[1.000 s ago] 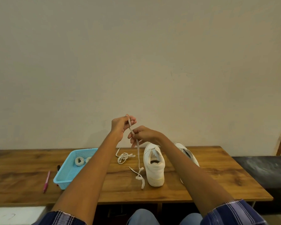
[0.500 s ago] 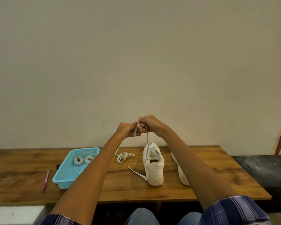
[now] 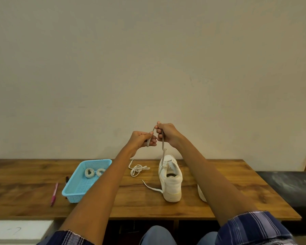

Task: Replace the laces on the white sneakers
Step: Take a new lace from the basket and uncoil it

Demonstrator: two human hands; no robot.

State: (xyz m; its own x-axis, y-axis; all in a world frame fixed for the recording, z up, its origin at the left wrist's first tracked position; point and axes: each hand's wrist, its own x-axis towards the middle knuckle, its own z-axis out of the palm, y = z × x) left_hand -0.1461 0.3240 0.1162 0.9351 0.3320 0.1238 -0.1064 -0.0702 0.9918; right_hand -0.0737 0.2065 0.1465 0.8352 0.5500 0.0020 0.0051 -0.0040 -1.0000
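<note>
Two bare forearms reach out from our plaid sleeves (image 3: 254, 228) over the wooden table (image 3: 228, 175), and our right forearm hides most of the second white sneaker (image 3: 201, 195), leaving only a sliver of its sole. We can read no brand, label or writing anywhere. Left of the table's middle sits a blue mesh basket (image 3: 78, 188) with two rolled white laces (image 3: 89, 172) inside. The nearer white sneaker (image 3: 170, 181) stands upright, heel toward us. Above it our right hand (image 3: 167, 134) and left hand (image 3: 141, 139) are raised close together, each with fingers curled around the same lace (image 3: 163, 152), which runs down taut into the shoe; its other end trails on the table. A loose lace (image 3: 138, 169) lies bunched between basket and sneaker. Beside the basket lie a pink pen (image 3: 54, 194) and a small dark pen (image 3: 67, 179).
</note>
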